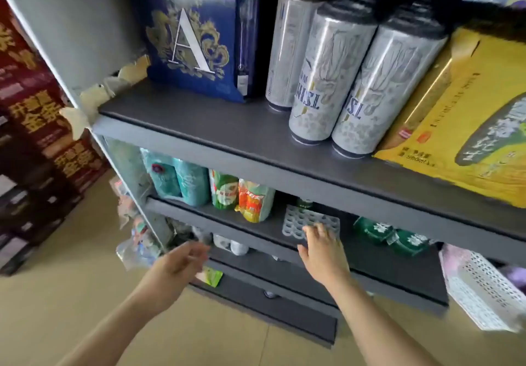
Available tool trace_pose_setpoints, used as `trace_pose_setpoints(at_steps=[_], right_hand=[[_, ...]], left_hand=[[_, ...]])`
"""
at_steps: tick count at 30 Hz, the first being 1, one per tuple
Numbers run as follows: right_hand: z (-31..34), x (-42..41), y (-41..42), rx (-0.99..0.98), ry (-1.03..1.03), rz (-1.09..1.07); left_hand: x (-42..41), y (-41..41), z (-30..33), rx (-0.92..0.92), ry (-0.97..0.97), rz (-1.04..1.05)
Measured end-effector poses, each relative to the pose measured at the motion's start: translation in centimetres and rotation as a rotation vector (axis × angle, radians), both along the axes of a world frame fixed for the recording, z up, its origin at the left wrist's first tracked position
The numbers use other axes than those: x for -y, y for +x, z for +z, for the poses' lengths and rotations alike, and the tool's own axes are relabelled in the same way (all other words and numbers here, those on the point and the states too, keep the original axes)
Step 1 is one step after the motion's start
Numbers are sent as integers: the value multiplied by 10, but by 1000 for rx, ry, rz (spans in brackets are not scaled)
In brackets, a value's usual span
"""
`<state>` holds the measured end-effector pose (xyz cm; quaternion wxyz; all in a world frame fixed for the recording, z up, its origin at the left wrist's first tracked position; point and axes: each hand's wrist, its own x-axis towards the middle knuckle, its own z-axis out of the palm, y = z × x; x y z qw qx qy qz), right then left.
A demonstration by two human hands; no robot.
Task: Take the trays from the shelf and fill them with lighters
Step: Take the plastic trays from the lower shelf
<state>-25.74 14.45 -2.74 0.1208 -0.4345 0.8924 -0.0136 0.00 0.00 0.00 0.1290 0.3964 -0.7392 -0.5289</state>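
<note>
A clear plastic tray [301, 219] with rows of round cells lies flat on the second grey shelf [256, 224], between snack bags and green packets. My right hand [323, 247] reaches onto that shelf, fingers spread, with the fingertips on the tray's near right edge. My left hand [178, 266] hovers lower and to the left in front of the third shelf, fingers loosely extended and blurred, holding nothing. No lighters are visible.
The top shelf [199, 121] carries a blue box [196, 38], tall silver cans [330, 69] and a yellow carton [466, 115]. Snack bags [253, 199] and green packets [390, 233] flank the tray. A white perforated basket [481, 288] hangs at right. Dark red cartons [34, 115] stack at left.
</note>
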Motion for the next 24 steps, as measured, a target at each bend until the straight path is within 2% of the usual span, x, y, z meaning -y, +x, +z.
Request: trace_pose_setpoints(at_steps=[8, 11, 13, 16, 19, 24], right_hand=[[-26, 6, 4, -115, 111, 0], [-24, -6, 16, -283, 103, 54], [-26, -19, 28, -418, 38, 124], [-24, -33, 49, -483, -66, 278], [-22, -35, 77, -401, -125, 413], [-25, -9, 110, -123, 2, 445]], left_hand=[[-1, 8, -6, 24, -91, -149], [-2, 13, -8, 62, -95, -140], [-4, 17, -9, 96, -97, -144], [-7, 32, -16, 144, -58, -138], [-9, 61, -28, 238, -22, -120], [-10, 127, -54, 374, 31, 38]])
